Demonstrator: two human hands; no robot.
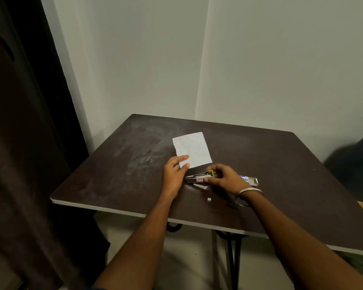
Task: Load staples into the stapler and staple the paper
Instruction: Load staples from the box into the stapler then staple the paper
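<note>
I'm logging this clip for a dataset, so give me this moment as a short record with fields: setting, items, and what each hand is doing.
setting: dark table in a corner between pale walls
paper: white sheet flat on the table
left hand: fingers on the near corner of the paper
right hand: gripping the stapler, bangle on the wrist
stapler: on the table beside the paper, appears open
staple box: opened, partly hidden behind the right hand
loose bits: small pale piece near the front edge
stapling: not yet done
</note>
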